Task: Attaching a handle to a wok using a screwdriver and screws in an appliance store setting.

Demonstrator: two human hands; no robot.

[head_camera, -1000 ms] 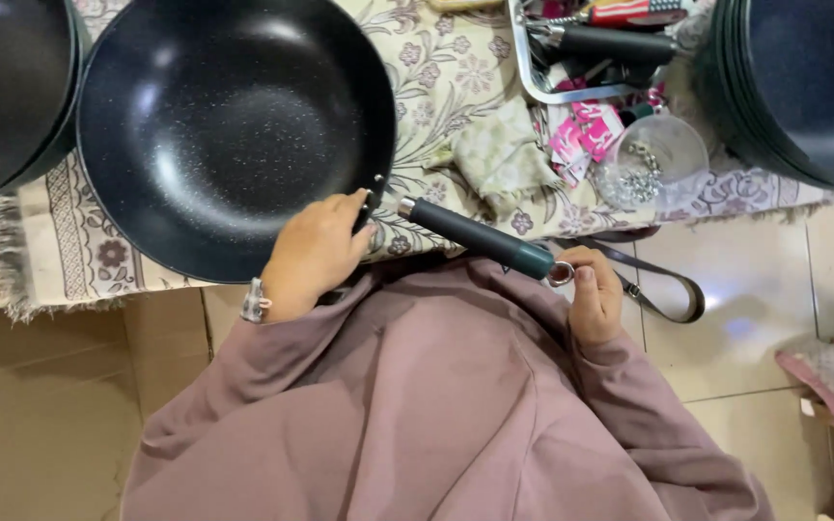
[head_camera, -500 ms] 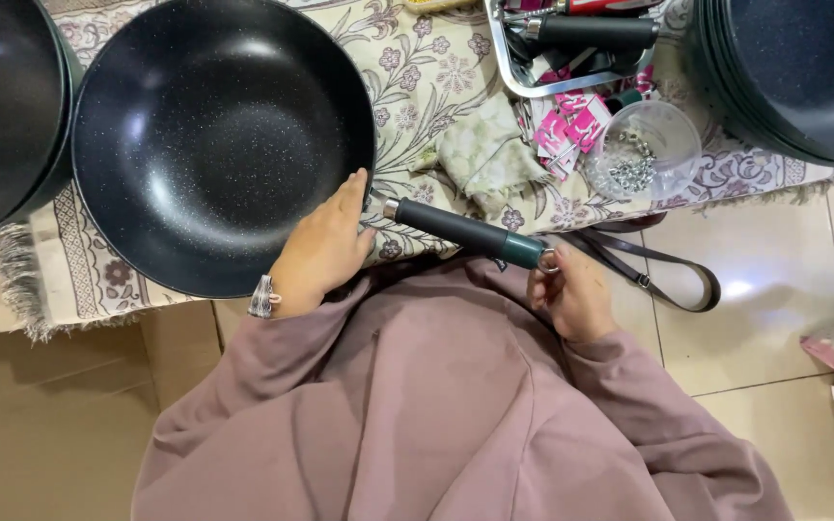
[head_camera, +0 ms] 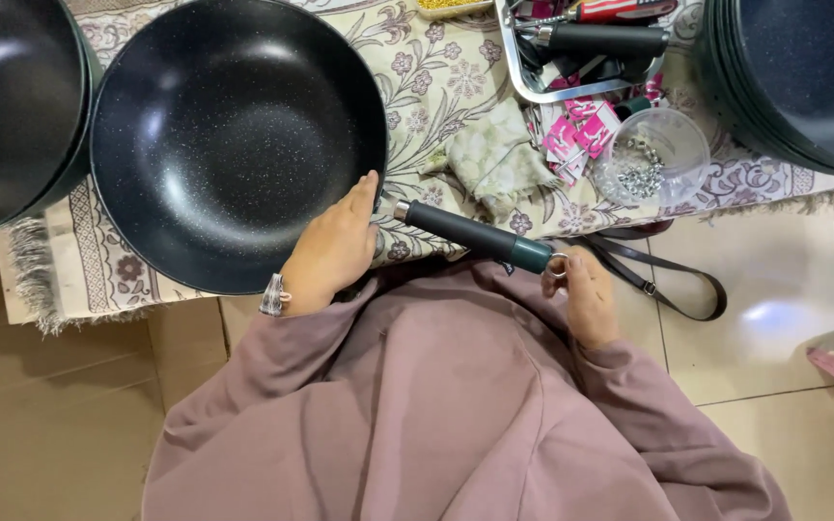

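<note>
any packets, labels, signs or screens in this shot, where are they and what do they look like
Small pink and white paper packets: a loose cluster on the patterned cloth, between the metal tray and the clear round plastic tub of small metal parts; flat and rectangular.
Red and white label on a tool in the tray, top edge; narrow strip.
No signs or screens in view.

**What you can't make out here**

Your left hand (head_camera: 335, 249) covers the spot where the handle (head_camera: 475, 234) meets the black wok (head_camera: 234, 135), so the joint is hidden. Your right hand (head_camera: 586, 297) hides the handle's ring end. The stacked pans (head_camera: 12, 106) at left and the pans (head_camera: 803, 77) at right are cut off by the frame edges. The small metal pieces in the clear cup (head_camera: 653, 154) are too small to identify.
</note>
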